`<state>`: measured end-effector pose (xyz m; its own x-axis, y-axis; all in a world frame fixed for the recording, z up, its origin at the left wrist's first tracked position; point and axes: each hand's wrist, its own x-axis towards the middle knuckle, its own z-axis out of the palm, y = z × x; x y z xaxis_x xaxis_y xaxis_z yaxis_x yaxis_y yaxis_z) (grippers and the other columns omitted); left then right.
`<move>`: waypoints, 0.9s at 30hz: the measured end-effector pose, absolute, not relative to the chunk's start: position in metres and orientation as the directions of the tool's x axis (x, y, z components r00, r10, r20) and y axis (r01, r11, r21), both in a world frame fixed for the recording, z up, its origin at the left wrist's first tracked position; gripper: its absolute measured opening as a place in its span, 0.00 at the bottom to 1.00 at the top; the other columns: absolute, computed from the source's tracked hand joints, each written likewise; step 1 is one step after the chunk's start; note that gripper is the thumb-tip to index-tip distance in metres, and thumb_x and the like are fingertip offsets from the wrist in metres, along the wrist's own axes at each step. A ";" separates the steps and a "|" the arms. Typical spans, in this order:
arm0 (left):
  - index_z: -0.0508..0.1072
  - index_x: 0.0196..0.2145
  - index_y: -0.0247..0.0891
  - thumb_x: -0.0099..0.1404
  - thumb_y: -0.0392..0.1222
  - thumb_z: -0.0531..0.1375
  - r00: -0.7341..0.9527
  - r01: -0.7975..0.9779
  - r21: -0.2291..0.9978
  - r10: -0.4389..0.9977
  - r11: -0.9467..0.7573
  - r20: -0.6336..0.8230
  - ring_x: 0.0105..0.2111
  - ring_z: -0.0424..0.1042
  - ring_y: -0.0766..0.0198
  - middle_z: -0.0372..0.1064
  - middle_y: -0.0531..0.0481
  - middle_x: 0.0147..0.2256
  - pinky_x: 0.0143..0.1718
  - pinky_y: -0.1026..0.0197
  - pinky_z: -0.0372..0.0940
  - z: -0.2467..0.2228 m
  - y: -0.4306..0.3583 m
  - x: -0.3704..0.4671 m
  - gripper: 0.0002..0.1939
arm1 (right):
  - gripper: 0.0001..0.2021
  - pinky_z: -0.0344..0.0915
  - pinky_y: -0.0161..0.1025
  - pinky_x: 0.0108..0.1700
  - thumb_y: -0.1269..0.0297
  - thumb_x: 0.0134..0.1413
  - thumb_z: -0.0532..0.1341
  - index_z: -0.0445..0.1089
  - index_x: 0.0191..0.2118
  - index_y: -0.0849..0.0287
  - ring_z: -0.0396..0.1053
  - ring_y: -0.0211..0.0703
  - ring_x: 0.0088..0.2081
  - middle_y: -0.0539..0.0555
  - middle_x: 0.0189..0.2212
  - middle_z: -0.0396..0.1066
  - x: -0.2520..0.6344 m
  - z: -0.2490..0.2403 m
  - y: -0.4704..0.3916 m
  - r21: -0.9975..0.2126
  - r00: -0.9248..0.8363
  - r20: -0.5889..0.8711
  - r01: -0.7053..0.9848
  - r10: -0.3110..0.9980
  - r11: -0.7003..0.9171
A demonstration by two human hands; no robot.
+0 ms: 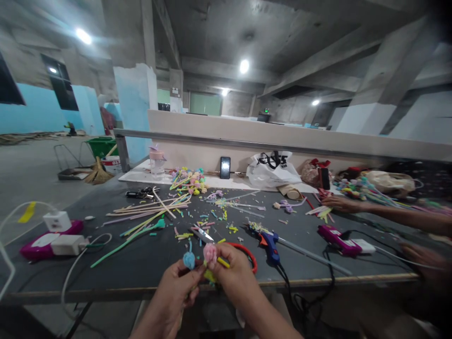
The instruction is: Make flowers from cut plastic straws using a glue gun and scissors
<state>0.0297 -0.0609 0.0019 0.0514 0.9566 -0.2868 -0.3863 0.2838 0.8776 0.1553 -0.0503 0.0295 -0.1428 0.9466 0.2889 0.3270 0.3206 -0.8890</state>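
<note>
At the front edge of the table, my left hand point(181, 282) has its fingers closed around small pipe-cleaner flowers, a fuzzy blue flower point(189, 260) standing up from the grip. My right hand point(231, 269) meets it, thumb and fingers pinched at a pink pipe-cleaner flower point(210, 253). A short yellow piece point(223, 262) sticks out by the right fingers, and some yellow shows under the pink flower. Where the stems run between the hands is mostly hidden. Just beyond lie scissors with silver blades point(204, 235) and a red handle point(251, 254), partly covered by my right hand.
A blue glue gun point(271, 247) with a long glue stick lies right of my hands. Pipe-cleaner stems point(141, 216) and cut scraps cover the left and middle. Power strips point(45, 242) sit on both sides. A co-worker's hand point(341, 205) reaches in at the right. A phone point(225, 167) stands behind.
</note>
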 end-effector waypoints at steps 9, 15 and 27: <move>0.70 0.27 0.33 0.42 0.48 0.67 0.064 -0.405 0.876 0.964 0.261 -0.258 0.12 0.48 0.79 0.57 0.60 0.16 0.14 0.71 0.39 0.002 -0.066 0.025 0.18 | 0.11 0.57 0.35 0.31 0.58 0.38 0.64 0.71 0.25 0.62 0.62 0.39 0.26 0.50 0.22 0.66 0.156 0.017 -0.046 -0.994 -0.163 0.093 0.044 0.982 0.102; 0.70 0.30 0.32 0.42 0.47 0.67 0.033 -0.367 0.905 0.975 0.215 -0.218 0.12 0.47 0.77 0.54 0.61 0.14 0.14 0.71 0.39 -0.003 -0.063 0.023 0.19 | 0.14 0.58 0.34 0.33 0.60 0.30 0.70 0.74 0.26 0.63 0.64 0.37 0.26 0.49 0.21 0.69 0.159 0.017 -0.042 -0.983 -0.274 -0.033 -0.162 0.961 -0.080; 0.74 0.27 0.32 0.46 0.47 0.65 -0.152 -0.249 0.966 0.983 0.063 -0.104 0.18 0.52 0.73 0.62 0.57 0.18 0.18 0.70 0.49 -0.006 -0.063 0.029 0.14 | 0.11 0.58 0.35 0.33 0.65 0.29 0.69 0.73 0.24 0.63 0.63 0.38 0.27 0.50 0.22 0.70 0.138 0.017 -0.053 -0.956 -0.003 0.010 -0.294 1.000 0.008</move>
<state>0.0289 -0.0635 -0.0060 -0.1521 0.9829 -0.1035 -0.2491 0.0632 0.9664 0.1377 -0.0530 0.0167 -0.0033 0.9999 0.0098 -0.2941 0.0084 -0.9557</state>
